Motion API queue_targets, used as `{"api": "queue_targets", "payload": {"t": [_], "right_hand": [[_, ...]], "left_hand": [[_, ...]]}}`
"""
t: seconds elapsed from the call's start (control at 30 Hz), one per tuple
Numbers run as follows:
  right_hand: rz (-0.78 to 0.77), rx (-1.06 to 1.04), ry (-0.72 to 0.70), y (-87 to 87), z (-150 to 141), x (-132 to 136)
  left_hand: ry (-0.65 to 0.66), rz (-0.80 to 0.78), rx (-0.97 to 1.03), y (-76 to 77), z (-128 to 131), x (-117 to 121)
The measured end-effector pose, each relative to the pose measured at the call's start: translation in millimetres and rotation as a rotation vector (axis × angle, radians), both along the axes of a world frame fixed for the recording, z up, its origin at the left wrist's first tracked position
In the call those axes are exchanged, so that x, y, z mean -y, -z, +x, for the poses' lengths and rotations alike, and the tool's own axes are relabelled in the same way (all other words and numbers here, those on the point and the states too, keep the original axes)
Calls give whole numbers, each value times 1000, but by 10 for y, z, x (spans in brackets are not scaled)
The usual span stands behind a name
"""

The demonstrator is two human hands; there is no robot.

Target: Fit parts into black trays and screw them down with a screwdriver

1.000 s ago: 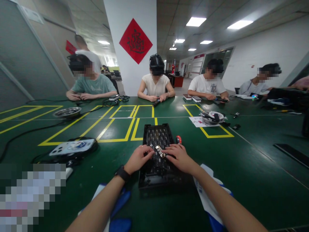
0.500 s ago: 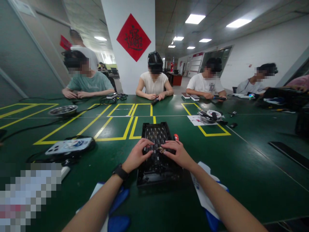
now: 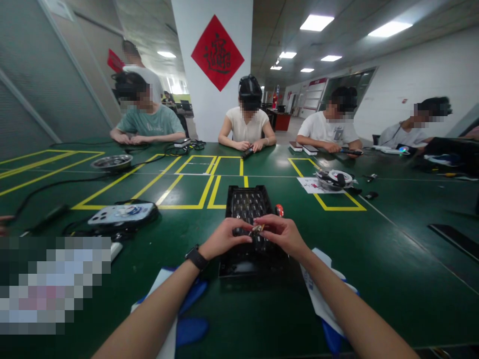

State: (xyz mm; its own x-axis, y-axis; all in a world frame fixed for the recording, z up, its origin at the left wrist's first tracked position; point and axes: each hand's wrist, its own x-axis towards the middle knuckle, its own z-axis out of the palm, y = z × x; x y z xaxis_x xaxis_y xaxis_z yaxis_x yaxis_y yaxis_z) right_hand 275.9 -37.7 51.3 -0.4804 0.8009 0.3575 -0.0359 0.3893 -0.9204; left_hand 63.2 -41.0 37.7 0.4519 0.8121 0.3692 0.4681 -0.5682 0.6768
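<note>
A small metal part (image 3: 258, 229), pale and gold-coloured, is held up over a black plastic tray (image 3: 239, 270) with several pins standing in rows. My right hand (image 3: 283, 234) pinches it from the right between thumb and fingers. From the left, my left hand (image 3: 226, 238), a dark watch on its wrist, has its fingertips at the part's other end, the thumb just below. The fingers partly hide the part, so its exact kind is unclear. Just beyond my right hand lies a red and black object (image 3: 279, 210), beside the tray.
White-and-blue gloves (image 3: 191, 331) lie under my forearms. On the left are a phone (image 3: 123, 213) on cables and a metal bowl (image 3: 112, 162). Coiled white cable (image 3: 334, 180) sits on paper at right. Several people sit across the green table; someone's hand (image 3: 4, 224) shows at far left.
My left fingers have moved in from beside the part to its left end. The part has turned and risen slightly over the tray. A hand with a dark object has appeared at far left.
</note>
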Motion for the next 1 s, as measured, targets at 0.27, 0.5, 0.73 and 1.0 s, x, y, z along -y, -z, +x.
{"api": "queue_targets", "payload": {"t": [0.27,0.5,0.73,1.0], "right_hand": [[-18,42,-100,23,16,1],[21,147,21,55,-8,12],[132,387,115,46,14,-10],[238,483,137,5,37,-4]], "left_hand": [[9,-43,-35,-31,8,31],[-66,-35,-140,-121,48,113],[-99,-98,-89,-134,61,121],[-93,-92,-83,-105,50,109]]}}
